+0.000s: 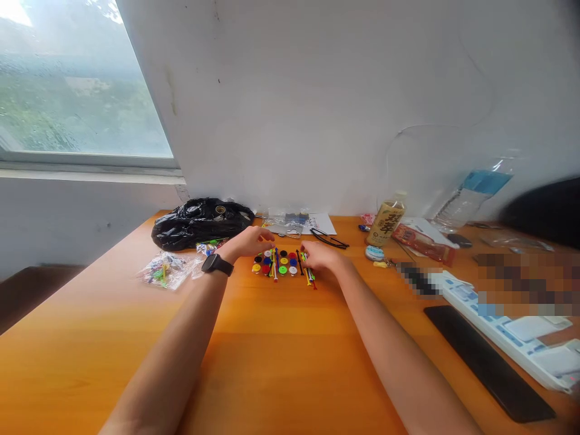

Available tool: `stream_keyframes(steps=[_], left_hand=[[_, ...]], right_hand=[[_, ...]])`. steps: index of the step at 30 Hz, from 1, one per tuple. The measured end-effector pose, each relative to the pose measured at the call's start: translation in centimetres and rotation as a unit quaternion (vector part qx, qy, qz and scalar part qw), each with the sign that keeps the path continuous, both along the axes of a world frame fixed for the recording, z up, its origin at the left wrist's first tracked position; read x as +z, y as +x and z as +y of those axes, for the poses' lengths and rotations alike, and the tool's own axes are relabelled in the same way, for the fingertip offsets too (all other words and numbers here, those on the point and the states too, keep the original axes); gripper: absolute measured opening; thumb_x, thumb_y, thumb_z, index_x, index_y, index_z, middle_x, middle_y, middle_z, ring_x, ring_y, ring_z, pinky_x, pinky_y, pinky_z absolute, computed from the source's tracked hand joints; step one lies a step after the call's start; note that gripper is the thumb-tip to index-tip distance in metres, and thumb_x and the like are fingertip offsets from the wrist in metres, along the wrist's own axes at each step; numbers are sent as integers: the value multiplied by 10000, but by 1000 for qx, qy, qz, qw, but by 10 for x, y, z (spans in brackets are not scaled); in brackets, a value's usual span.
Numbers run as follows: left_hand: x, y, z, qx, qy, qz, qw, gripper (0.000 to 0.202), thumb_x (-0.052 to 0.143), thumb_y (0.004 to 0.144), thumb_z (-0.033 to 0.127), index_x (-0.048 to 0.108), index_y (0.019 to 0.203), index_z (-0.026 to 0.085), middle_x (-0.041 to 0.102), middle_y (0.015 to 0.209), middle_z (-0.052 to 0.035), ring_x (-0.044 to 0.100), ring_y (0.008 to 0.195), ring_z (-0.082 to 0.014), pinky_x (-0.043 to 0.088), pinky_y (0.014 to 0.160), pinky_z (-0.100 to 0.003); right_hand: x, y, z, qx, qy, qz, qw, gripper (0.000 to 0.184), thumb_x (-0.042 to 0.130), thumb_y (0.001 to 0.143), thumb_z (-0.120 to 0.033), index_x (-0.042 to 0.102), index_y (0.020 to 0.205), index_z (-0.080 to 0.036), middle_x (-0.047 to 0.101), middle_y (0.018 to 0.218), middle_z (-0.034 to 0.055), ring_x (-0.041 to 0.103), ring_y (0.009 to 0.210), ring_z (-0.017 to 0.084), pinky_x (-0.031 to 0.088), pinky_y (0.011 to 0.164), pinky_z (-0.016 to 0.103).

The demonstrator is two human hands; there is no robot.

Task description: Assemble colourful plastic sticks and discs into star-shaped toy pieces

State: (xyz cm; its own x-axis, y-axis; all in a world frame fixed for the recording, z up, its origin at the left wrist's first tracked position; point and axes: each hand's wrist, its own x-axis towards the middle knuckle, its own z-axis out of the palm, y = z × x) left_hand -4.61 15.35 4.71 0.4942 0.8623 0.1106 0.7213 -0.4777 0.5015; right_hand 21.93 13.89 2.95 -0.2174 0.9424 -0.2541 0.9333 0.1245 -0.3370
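Small round plastic discs in yellow, red, blue, green, white and black lie in rows on the wooden table, among them a green disc [283, 270]. Thin coloured plastic sticks [275, 266] lie over the discs in the middle. My left hand [252, 241], with a black watch [217, 266] on its wrist, hovers at the upper left of the discs, fingers stretched out and tips near the sticks. At the right of the rows, my right hand [318, 255] has its fingers together on another bunch of coloured sticks [310, 278]; its fingertips are partly hidden.
On the left lie a black plastic bag [199, 223] and a clear bag of coloured pieces [165, 270]. Behind is a black cable-like loop [328, 238]. A drink bottle [387, 219], a round tin [374, 253], a white power strip [498, 329] and a black flat slab [487, 362] occupy the right.
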Motion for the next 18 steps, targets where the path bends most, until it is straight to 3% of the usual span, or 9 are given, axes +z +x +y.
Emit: stream_keyframes(steps=[7, 11, 18], left_hand=[[-2, -2, 1, 4, -13, -1, 1000, 435, 655, 887, 515, 782, 1129, 176, 788, 1141, -109, 737, 1009, -259, 580, 847, -313], [-2, -5, 2, 11, -16, -2, 1000, 433, 651, 886, 502, 783, 1128, 168, 789, 1141, -110, 742, 997, -256, 582, 844, -309], [0, -15, 5, 37, -5, 23, 999, 365, 667, 854, 414, 794, 1097, 171, 798, 1118, -88, 743, 974, -248, 569, 851, -300]], right_hand=[[0, -1, 0, -1, 43, 42, 998, 385, 732, 887, -188, 651, 1263, -190, 742, 1110, 84, 693, 968, 193, 455, 734, 228], [5, -2, -2, -7, 43, 57, 997, 396, 701, 938, -260, 624, 1316, -171, 749, 1097, 90, 698, 910, 183, 457, 708, 229], [9, -5, -6, 0, 7, 45, 999, 399, 700, 877, -101, 662, 1270, -160, 752, 1070, 91, 689, 880, 183, 425, 635, 222]])
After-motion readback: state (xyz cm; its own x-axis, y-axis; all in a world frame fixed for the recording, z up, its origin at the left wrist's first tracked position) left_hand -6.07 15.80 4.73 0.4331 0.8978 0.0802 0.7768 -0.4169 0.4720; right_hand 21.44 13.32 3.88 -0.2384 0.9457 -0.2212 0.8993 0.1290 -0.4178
